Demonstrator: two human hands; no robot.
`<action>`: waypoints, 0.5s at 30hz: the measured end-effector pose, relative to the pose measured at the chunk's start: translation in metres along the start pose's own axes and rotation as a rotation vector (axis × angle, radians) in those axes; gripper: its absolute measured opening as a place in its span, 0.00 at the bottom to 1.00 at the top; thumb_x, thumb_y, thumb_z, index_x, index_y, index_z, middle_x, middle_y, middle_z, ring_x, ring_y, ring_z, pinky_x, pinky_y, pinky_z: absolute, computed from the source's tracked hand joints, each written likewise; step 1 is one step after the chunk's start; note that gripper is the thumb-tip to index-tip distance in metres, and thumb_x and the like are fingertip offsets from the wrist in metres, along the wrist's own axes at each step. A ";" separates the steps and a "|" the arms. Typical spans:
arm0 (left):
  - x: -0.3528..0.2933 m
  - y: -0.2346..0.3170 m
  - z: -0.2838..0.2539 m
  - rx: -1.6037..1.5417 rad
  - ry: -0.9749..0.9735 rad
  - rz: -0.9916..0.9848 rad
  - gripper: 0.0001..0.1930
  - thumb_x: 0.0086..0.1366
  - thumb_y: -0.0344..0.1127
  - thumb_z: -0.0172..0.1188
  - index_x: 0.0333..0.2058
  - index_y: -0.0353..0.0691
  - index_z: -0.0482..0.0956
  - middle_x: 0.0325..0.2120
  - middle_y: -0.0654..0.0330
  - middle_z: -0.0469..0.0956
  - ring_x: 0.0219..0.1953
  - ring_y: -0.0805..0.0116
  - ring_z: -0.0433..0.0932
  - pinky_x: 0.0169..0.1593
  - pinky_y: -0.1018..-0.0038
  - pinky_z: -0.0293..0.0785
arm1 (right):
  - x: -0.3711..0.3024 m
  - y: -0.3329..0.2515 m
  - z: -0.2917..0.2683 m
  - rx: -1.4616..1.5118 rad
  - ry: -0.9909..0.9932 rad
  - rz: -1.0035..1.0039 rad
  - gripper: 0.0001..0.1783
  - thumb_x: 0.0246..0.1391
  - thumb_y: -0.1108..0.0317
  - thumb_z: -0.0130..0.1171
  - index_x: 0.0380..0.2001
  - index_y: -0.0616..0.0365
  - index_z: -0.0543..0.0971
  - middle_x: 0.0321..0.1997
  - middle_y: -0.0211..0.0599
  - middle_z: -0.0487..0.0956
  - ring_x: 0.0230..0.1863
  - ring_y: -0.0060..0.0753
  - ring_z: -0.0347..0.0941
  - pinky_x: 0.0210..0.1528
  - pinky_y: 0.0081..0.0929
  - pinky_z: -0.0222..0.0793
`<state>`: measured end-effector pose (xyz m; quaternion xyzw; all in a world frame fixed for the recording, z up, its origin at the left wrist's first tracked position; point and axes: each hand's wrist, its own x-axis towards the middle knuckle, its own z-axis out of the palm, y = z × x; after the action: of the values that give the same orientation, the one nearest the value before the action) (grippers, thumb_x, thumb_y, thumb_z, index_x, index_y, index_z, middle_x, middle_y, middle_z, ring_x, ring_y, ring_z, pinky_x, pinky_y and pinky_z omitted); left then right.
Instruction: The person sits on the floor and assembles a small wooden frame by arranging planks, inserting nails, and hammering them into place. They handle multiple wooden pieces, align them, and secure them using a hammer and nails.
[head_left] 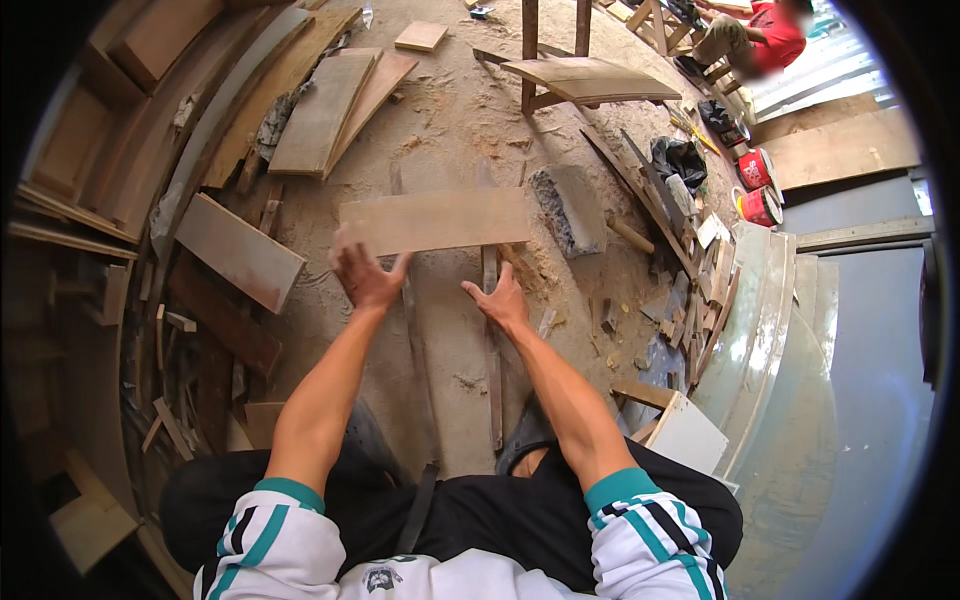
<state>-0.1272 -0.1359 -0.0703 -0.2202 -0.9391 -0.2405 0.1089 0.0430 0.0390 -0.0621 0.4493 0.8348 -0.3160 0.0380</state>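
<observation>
A flat, light-brown wooden board [435, 220] lies crosswise in front of me, over two long narrow wooden strips on the ground. My left hand [368, 278] is at the board's near left corner, its fingers spread and slightly blurred. Whether those fingertips touch the wood I cannot tell. Just short of the board's near right edge is my right hand [502, 300], thumb and fingers apart, holding nothing. The left strip [415, 350] and the right strip [492, 370] run toward me between my feet.
A rough grey block [572, 212] lies right of the board. Loose boards [240, 250] are on the left, scrap wood [700, 290] on the right. Farther off stand a wooden frame with a panel [595, 80] and red cans [758, 207]. A person in red [775, 38] sits far right.
</observation>
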 end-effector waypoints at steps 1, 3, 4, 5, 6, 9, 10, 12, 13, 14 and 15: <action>-0.004 0.013 -0.004 0.015 -0.081 0.115 0.54 0.50 0.61 0.69 0.68 0.42 0.50 0.67 0.43 0.47 0.71 0.50 0.43 0.69 0.47 0.41 | 0.002 0.016 0.006 -0.060 -0.006 -0.130 0.52 0.48 0.46 0.65 0.66 0.64 0.53 0.56 0.65 0.71 0.57 0.63 0.69 0.57 0.48 0.67; -0.009 0.029 -0.009 0.115 -0.354 0.096 0.55 0.50 0.56 0.69 0.70 0.47 0.44 0.69 0.41 0.39 0.72 0.46 0.34 0.68 0.42 0.34 | 0.003 0.020 0.007 -0.065 -0.055 -0.125 0.47 0.49 0.53 0.63 0.66 0.62 0.54 0.56 0.64 0.70 0.56 0.63 0.69 0.56 0.50 0.67; -0.010 0.034 -0.011 0.159 -0.489 0.087 0.56 0.50 0.54 0.69 0.71 0.50 0.41 0.69 0.40 0.35 0.73 0.44 0.29 0.68 0.40 0.30 | 0.003 0.022 0.008 -0.075 -0.063 -0.126 0.46 0.49 0.55 0.63 0.65 0.62 0.54 0.56 0.65 0.70 0.56 0.64 0.69 0.56 0.50 0.67; -0.010 0.030 -0.008 0.184 -0.469 0.089 0.56 0.50 0.51 0.68 0.71 0.52 0.39 0.70 0.40 0.33 0.72 0.42 0.27 0.68 0.39 0.29 | 0.005 0.017 0.008 -0.084 -0.075 -0.140 0.45 0.49 0.57 0.62 0.65 0.62 0.55 0.56 0.65 0.70 0.56 0.64 0.70 0.56 0.50 0.67; -0.011 0.026 -0.002 0.207 -0.450 0.092 0.56 0.50 0.48 0.68 0.71 0.53 0.38 0.70 0.39 0.32 0.72 0.41 0.26 0.68 0.38 0.28 | 0.006 0.012 0.007 -0.100 -0.096 -0.133 0.44 0.49 0.58 0.61 0.65 0.62 0.54 0.55 0.66 0.70 0.55 0.65 0.69 0.56 0.50 0.67; -0.011 0.029 0.002 0.221 -0.471 0.076 0.56 0.49 0.43 0.67 0.71 0.54 0.37 0.70 0.39 0.32 0.72 0.40 0.26 0.68 0.38 0.27 | 0.005 0.012 0.003 -0.142 -0.132 -0.109 0.44 0.49 0.61 0.59 0.66 0.62 0.52 0.55 0.69 0.70 0.55 0.66 0.69 0.57 0.50 0.67; -0.011 0.031 0.001 0.217 -0.490 0.067 0.56 0.49 0.42 0.66 0.71 0.54 0.38 0.70 0.40 0.32 0.72 0.40 0.27 0.68 0.38 0.27 | 0.005 0.013 0.001 -0.154 -0.134 -0.111 0.45 0.49 0.61 0.59 0.66 0.62 0.51 0.55 0.69 0.70 0.55 0.67 0.70 0.57 0.50 0.67; -0.012 0.024 0.003 0.205 -0.455 0.093 0.56 0.48 0.41 0.67 0.71 0.54 0.37 0.70 0.39 0.32 0.72 0.40 0.27 0.68 0.38 0.27 | -0.002 0.015 0.003 -0.174 -0.148 -0.109 0.45 0.48 0.62 0.59 0.66 0.63 0.50 0.54 0.70 0.70 0.54 0.68 0.70 0.56 0.51 0.68; -0.013 0.020 0.005 0.199 -0.438 0.105 0.57 0.48 0.41 0.67 0.71 0.54 0.36 0.70 0.39 0.31 0.72 0.40 0.27 0.68 0.38 0.27 | -0.006 0.017 0.004 -0.185 -0.155 -0.103 0.45 0.48 0.62 0.59 0.66 0.64 0.50 0.54 0.71 0.69 0.53 0.68 0.70 0.56 0.51 0.68; -0.015 0.021 0.004 0.208 -0.444 0.103 0.57 0.48 0.40 0.67 0.71 0.54 0.36 0.70 0.39 0.32 0.72 0.40 0.27 0.68 0.38 0.27 | -0.010 0.018 0.006 -0.193 -0.162 -0.096 0.45 0.48 0.62 0.59 0.65 0.65 0.50 0.54 0.71 0.69 0.53 0.68 0.70 0.56 0.51 0.68; -0.018 0.023 0.004 0.218 -0.450 0.102 0.56 0.48 0.40 0.66 0.71 0.54 0.36 0.69 0.39 0.32 0.72 0.40 0.27 0.68 0.38 0.27 | -0.011 0.019 0.007 -0.189 -0.159 -0.088 0.45 0.48 0.62 0.59 0.65 0.65 0.51 0.54 0.71 0.69 0.53 0.68 0.71 0.56 0.51 0.68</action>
<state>-0.1007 -0.1219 -0.0702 -0.3020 -0.9478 -0.0768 -0.0679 0.0626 0.0343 -0.0727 0.3801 0.8741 -0.2720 0.1322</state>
